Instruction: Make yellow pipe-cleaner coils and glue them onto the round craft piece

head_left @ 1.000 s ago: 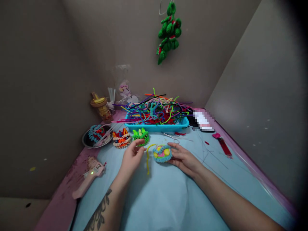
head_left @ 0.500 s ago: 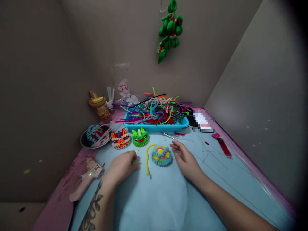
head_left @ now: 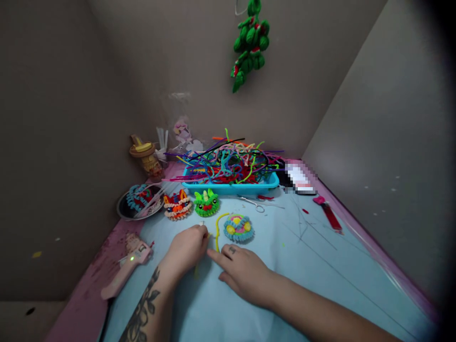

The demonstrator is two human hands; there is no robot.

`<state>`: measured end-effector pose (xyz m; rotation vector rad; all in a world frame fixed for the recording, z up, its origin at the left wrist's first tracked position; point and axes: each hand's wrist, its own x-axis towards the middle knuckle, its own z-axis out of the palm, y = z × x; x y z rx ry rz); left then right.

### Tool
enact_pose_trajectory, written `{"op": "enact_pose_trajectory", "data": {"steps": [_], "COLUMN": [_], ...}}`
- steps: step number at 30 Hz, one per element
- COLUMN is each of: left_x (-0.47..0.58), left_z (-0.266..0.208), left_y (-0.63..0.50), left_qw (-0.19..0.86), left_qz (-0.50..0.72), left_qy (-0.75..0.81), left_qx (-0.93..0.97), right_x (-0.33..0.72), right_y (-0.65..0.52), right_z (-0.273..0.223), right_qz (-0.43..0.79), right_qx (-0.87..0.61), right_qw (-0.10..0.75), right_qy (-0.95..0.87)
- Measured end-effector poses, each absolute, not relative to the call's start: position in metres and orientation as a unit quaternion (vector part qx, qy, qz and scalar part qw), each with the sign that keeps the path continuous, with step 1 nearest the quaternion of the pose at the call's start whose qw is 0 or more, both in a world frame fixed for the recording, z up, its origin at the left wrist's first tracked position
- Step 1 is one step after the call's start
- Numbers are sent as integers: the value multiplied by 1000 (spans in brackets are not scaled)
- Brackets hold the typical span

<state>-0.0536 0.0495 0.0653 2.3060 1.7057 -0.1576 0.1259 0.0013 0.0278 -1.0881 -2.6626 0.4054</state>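
Note:
My left hand (head_left: 189,245) is closed in a pinch on a yellow pipe cleaner (head_left: 196,271); only short bits of it show past the fingers. Just to the right is my right hand (head_left: 245,271), its index finger stretched toward the left fingertips and its thumb apart, with nothing seen in it. A second yellow pipe cleaner (head_left: 217,231) lies curved on the cloth between the hands. Beyond the right hand rests a round fuzzy piece (head_left: 239,229) in blue, yellow and pink. An orange lion-dance head (head_left: 177,206) and a green one (head_left: 207,204) sit behind the left hand.
A blue tray (head_left: 231,190) heaped with pipe cleaners stands at the back. Scissors (head_left: 253,204) lie before it. At the left are a metal bowl (head_left: 123,214) and a pink hot glue gun (head_left: 123,270). A phone (head_left: 301,179) and loose wires (head_left: 317,232) are at the right.
My right hand has moved left and nearer to me, from beside the round piece to next to my left hand. The left hand has shifted slightly right, still pinching the yellow pipe cleaner.

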Motion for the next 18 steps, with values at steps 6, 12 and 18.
{"op": "enact_pose_trajectory", "data": {"steps": [6,12,18], "left_x": [-52,-86,-133], "left_z": [66,67,96], "left_y": [47,65,110], "left_qw": [163,104,10], "left_qz": [-40,207,244], "left_qy": [579,672,692], "left_qx": [798,703,680], "right_x": [123,132,132], "right_y": [5,4,6], "right_z": [13,10,8], "right_qz": [72,106,127], "right_qx": [-369,-352,-336], "right_qw": [168,236,230], "right_qy": [-911,-899,-905]}}
